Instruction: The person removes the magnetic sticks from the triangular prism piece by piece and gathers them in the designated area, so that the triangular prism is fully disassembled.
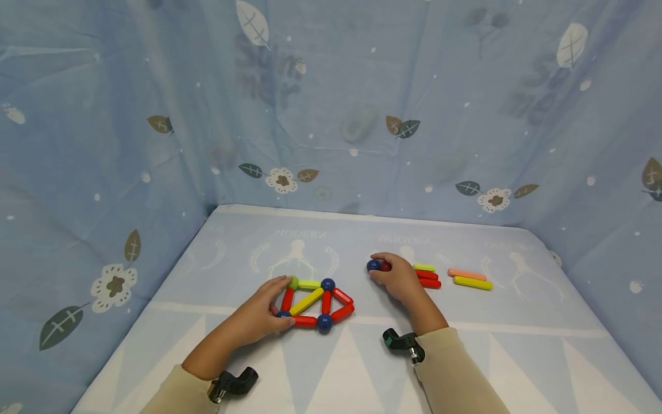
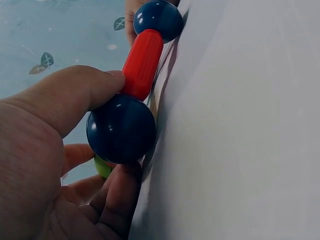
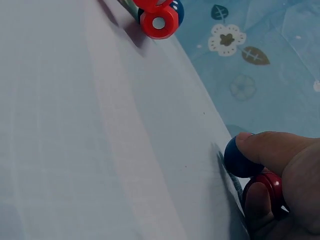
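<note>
A flat frame of magnetic building rods and balls lies on the table: red rods, a long yellow rod, a short lime rod, blue balls and a green ball. My left hand grips its left side, thumb against a red rod and the corner blue ball, fingers curled behind. To the right, my right hand holds a loose blue ball between thumb and fingers. A dark red ball sits against it, partly hidden by the fingers.
Right of the right hand lie loose red rods with a short lime rod. Farther right, an orange rod lies beside a yellow rod. Patterned blue fabric rises behind and at both sides of the table.
</note>
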`<action>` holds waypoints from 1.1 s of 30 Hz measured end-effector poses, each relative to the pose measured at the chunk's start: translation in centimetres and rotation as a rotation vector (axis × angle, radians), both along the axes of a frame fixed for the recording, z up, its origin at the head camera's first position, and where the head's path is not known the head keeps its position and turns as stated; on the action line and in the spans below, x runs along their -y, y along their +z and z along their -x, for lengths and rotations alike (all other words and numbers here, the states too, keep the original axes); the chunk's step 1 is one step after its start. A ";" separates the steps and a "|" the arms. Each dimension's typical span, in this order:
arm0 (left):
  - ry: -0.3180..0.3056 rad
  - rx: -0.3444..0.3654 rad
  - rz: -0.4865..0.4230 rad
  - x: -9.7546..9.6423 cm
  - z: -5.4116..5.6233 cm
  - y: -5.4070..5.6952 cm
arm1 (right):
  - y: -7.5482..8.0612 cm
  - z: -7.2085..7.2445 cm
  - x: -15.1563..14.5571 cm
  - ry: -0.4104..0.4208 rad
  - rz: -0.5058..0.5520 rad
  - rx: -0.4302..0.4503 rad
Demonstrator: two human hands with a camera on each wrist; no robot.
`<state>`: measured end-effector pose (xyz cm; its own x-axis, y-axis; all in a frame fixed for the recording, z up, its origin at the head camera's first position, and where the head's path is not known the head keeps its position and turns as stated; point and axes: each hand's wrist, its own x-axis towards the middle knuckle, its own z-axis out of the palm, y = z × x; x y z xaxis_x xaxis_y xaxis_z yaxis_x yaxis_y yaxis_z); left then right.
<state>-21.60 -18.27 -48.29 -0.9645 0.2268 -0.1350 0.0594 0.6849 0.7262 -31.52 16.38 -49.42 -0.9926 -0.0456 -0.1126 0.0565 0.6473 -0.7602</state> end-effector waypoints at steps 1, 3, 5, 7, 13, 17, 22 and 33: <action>0.001 0.001 -0.003 0.0 0.0 0.0 | 0.0 0.0 0.0 -0.003 0.012 0.000; 0.000 -0.001 -0.007 0.1 0.0 0.0 | -0.1 0.0 -0.1 -0.006 0.031 -0.006; 0.000 -0.001 -0.011 0.1 0.0 0.0 | 0.0 -0.1 -0.2 -0.016 0.044 -0.019; 0.000 -0.005 -0.004 0.0 -0.1 0.0 | 0.4 -0.3 -0.3 -0.038 0.055 -0.049; -0.002 -0.024 0.006 0.0 -0.2 0.0 | 2.8 -1.8 0.0 -0.204 0.081 -0.216; -0.003 -0.024 0.004 0.0 -0.2 -0.1 | 3.7 -2.9 0.3 -0.220 0.084 -0.264; 0.001 -0.021 0.020 0.0 -0.2 -0.1 | 3.7 -4.1 0.7 -0.197 0.061 -0.274; -0.007 -0.019 0.007 -0.1 -0.2 0.0 | 2.6 -6.7 3.6 0.182 -0.025 -0.184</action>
